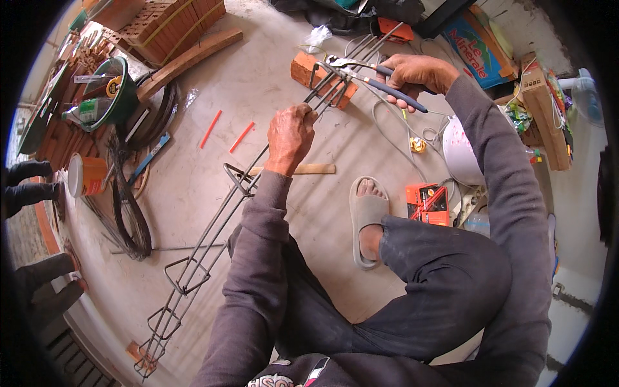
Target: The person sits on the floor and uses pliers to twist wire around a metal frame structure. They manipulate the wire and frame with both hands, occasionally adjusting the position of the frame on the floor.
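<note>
the left hand is closed tight around the long cage of thin grey steel rods with triangle loops. the cage runs from 7 o'clock near the bottom edge up to 1 o'clock, and this hand grips it a bit above the middle of the picture. the right hand is at 1 o'clock, shut around the blue handles of a pair of metal pincers. the pincer tip touches the rods just beside an orange clay brick, which sits under the top end of the cage. a small flat strip of pale wood lies on the grey concrete floor just right of the left wrist. the person's foot in a grey rubber slipper rests at 4 o'clock from that hand. two thin red sticks lie on the floor at 10 o'clock from the left hand. a coil of dark tie wire lies at 9 o'clock, near an orange tin can. a green bucket stands at 10 o'clock.
</note>
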Action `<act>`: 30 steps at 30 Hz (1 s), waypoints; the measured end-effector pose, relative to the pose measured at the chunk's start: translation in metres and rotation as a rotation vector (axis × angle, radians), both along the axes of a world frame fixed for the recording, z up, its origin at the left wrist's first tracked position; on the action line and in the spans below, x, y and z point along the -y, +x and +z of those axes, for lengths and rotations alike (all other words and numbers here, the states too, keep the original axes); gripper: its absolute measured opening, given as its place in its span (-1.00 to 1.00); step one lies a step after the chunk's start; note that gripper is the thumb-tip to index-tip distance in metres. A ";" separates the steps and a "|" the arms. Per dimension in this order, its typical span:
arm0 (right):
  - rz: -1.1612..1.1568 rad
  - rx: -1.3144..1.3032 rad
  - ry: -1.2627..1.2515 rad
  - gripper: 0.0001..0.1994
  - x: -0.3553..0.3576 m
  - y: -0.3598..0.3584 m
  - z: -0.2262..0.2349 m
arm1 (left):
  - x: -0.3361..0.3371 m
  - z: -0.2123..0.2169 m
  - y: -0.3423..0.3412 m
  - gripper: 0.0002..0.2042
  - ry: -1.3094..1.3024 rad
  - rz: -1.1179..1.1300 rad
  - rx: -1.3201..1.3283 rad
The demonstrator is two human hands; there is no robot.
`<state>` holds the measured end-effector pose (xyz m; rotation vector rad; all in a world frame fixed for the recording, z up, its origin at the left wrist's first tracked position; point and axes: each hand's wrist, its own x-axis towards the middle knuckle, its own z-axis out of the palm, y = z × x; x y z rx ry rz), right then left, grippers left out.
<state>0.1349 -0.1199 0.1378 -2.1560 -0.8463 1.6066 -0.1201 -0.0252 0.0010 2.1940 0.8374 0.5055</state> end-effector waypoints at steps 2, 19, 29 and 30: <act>-0.093 0.044 0.062 -0.85 0.003 0.007 -0.012 | 0.002 0.001 0.003 -0.78 0.003 -0.016 0.001; -0.073 0.004 0.079 -0.82 0.010 -0.002 -0.013 | 0.001 0.000 -0.001 -0.76 -0.024 -0.017 0.039; -0.162 -0.034 0.168 -0.66 0.021 0.005 -0.026 | -0.002 -0.014 0.001 -0.78 0.029 -0.027 0.118; -0.171 -0.028 0.178 -0.68 0.022 0.006 -0.033 | 0.000 -0.013 0.000 -0.79 0.026 -0.026 0.093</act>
